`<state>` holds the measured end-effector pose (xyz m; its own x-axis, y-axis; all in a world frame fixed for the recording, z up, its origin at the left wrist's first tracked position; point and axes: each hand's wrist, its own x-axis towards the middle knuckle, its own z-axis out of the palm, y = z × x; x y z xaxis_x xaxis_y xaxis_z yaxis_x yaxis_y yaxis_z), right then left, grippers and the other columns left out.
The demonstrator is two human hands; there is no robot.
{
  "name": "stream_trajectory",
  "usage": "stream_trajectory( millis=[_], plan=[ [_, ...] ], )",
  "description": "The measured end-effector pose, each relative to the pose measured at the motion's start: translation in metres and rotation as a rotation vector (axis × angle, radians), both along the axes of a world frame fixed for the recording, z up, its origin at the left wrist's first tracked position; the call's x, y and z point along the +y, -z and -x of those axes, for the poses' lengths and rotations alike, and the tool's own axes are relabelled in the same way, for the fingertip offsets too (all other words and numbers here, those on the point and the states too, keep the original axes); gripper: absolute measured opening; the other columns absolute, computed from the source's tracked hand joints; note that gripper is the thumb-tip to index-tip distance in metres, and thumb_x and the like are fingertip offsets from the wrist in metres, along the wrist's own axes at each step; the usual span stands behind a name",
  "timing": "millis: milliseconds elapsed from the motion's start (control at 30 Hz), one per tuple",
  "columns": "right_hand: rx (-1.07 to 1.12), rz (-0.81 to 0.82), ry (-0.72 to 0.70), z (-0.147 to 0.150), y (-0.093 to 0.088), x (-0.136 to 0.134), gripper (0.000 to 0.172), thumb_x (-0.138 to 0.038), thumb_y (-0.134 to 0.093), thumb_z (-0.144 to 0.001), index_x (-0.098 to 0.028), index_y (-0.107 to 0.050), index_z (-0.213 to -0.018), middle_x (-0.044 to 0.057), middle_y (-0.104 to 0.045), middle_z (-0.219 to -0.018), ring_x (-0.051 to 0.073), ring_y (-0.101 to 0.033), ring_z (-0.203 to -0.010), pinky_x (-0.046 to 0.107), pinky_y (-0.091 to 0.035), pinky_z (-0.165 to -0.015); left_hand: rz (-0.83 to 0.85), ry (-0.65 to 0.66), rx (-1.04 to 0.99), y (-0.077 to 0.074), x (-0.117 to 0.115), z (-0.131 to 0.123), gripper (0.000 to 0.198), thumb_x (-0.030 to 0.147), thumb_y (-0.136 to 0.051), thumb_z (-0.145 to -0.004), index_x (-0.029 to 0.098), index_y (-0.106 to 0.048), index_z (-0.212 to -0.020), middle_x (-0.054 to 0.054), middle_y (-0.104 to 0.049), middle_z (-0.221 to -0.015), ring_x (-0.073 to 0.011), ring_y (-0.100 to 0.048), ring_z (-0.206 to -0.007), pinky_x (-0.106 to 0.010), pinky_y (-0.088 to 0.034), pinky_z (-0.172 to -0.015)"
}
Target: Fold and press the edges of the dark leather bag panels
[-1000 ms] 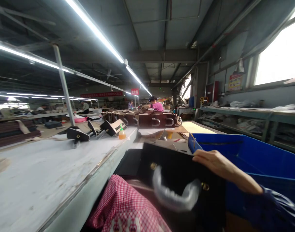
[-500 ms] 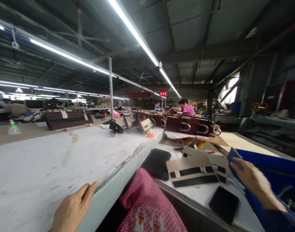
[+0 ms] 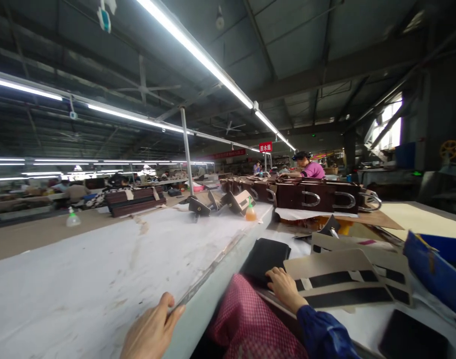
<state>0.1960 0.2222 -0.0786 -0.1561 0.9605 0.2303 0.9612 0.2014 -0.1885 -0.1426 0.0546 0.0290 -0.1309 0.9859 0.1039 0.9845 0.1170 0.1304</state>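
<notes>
My left hand (image 3: pixel 155 326) rests at the edge of the white-covered table (image 3: pixel 82 279), thumb and forefinger a little apart. Nothing shows in it. My right hand (image 3: pixel 284 286), in a blue sleeve, lies on the near right corner of a stack of black flat pieces (image 3: pixel 265 257), its fingers spread and slightly bent. Just right of that hand are beige panels (image 3: pixel 333 264) with black strips and small pale tabs. A separate black flat piece (image 3: pixel 413 336) lies at the lower right. Red checked cloth (image 3: pixel 246 314) covers my lap between the hands.
A blue bin (image 3: pixel 433 269) stands at the right. Bottles (image 3: pixel 251 213) with green tips and dark panels (image 3: pixel 198 207) stand on the white table. Behind are dark brown bags (image 3: pixel 295 197) with looped handles, and a person (image 3: pixel 312 169) in pink. A brown stack (image 3: pixel 134 202) sits farther left.
My right hand has left the blue bin's rim and come left onto the black stack. My left hand stays at the table edge. The view has turned a little left.
</notes>
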Motion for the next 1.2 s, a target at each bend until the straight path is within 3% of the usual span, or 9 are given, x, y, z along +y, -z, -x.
stream_trajectory(
  millis=[200, 300, 400, 467, 567, 667, 933, 1067, 1200],
  plan=[
    [-0.097, 0.053, -0.012, 0.004, -0.004, 0.014, 0.022, -0.031, -0.063, -0.097, -0.017, -0.066, -0.113, 0.008, -0.066, -0.118, 0.024, -0.063, -0.11, 0.046, -0.053, -0.095, 0.103, 0.147, 0.143, -0.087, 0.014, -0.024, 0.04, 0.04, -0.041, -0.095, 0.015, -0.065, -0.114, -0.02, -0.075, -0.105, -0.0365, -0.071, -0.104, -0.044, -0.05, -0.087],
    [-0.118, 0.076, -0.01, 0.008, -0.008, 0.018, 0.022, -0.032, -0.063, -0.097, -0.016, -0.065, -0.113, 0.008, -0.066, -0.119, 0.024, -0.064, -0.109, 0.046, -0.053, -0.094, 0.082, 0.207, 0.119, -0.104, 0.052, -0.01, 0.044, 0.049, -0.045, -0.095, 0.019, -0.065, -0.12, -0.015, -0.075, -0.114, -0.0314, -0.068, -0.111, -0.04, -0.047, -0.098],
    [-0.097, 0.097, 0.005, 0.007, -0.014, 0.012, 0.023, -0.033, -0.064, -0.097, -0.016, -0.066, -0.113, 0.008, -0.066, -0.118, 0.023, -0.064, -0.108, 0.046, -0.054, -0.093, 0.081, 0.288, 0.09, -0.087, 0.082, 0.008, 0.045, 0.041, -0.048, -0.097, 0.014, -0.062, -0.129, -0.011, -0.074, -0.121, -0.0252, -0.064, -0.12, -0.035, -0.042, -0.106],
    [-0.075, 0.1, 0.009, 0.007, -0.018, 0.009, 0.025, -0.035, -0.064, -0.097, -0.016, -0.066, -0.113, 0.008, -0.066, -0.119, 0.024, -0.064, -0.109, 0.046, -0.054, -0.093, 0.043, 0.347, 0.055, -0.062, 0.096, 0.018, 0.051, 0.038, -0.042, -0.1, 0.01, -0.05, -0.143, -0.012, -0.055, -0.149, -0.0233, -0.047, -0.141, -0.035, -0.031, -0.117],
    [-0.067, 0.108, 0.024, 0.008, -0.022, 0.01, 0.023, -0.037, -0.061, -0.098, -0.02, -0.067, -0.113, 0.007, -0.065, -0.123, 0.023, -0.063, -0.109, 0.043, -0.055, -0.094, 0.056, 0.366, 0.009, -0.022, 0.112, 0.029, 0.056, 0.034, -0.034, -0.102, 0.008, -0.038, -0.152, -0.015, -0.035, -0.16, -0.0317, -0.029, -0.15, -0.052, -0.026, -0.119],
    [-0.094, 0.125, 0.023, 0.011, -0.025, 0.01, 0.022, -0.036, -0.061, -0.099, -0.02, -0.067, -0.113, 0.007, -0.065, -0.123, 0.023, -0.064, -0.108, 0.043, -0.055, -0.094, 0.054, 0.401, -0.033, 0.002, 0.115, 0.033, 0.057, 0.04, -0.034, -0.102, 0.014, -0.037, -0.153, -0.012, -0.028, -0.163, -0.0303, -0.022, -0.152, -0.056, -0.017, -0.122],
    [-0.156, 0.174, 0.0, 0.014, -0.079, 0.065, 0.025, -0.039, -0.058, -0.1, -0.015, -0.068, -0.101, 0.004, -0.071, -0.096, 0.018, -0.069, -0.086, 0.038, -0.058, -0.08, 0.044, 0.399, -0.14, 0.006, 0.11, 0.037, 0.056, 0.051, -0.037, -0.101, 0.029, -0.04, -0.152, -0.006, -0.024, -0.165, -0.0249, -0.018, -0.154, -0.051, -0.008, -0.125],
    [-0.075, 0.061, -0.106, 0.053, -0.107, 0.096, 0.026, -0.037, -0.05, -0.104, -0.018, -0.067, -0.111, 0.005, -0.071, -0.103, 0.02, -0.068, -0.098, 0.04, -0.056, -0.087, 0.059, 0.416, -0.145, 0.004, 0.107, 0.034, 0.059, 0.049, -0.037, -0.1, 0.025, -0.037, -0.154, -0.009, -0.022, -0.166, -0.0287, -0.015, -0.155, -0.056, -0.01, -0.125],
    [-0.07, 0.014, -0.211, 0.097, -0.114, 0.122, 0.023, -0.032, -0.051, -0.104, -0.018, -0.065, -0.116, 0.006, -0.068, -0.115, 0.019, -0.067, -0.098, 0.039, -0.055, -0.088, 0.076, 0.411, -0.154, 0.0, 0.105, 0.029, 0.06, 0.047, -0.037, -0.099, 0.025, -0.036, -0.155, -0.011, -0.02, -0.166, -0.0293, -0.014, -0.154, -0.056, -0.012, -0.125]
  ],
)
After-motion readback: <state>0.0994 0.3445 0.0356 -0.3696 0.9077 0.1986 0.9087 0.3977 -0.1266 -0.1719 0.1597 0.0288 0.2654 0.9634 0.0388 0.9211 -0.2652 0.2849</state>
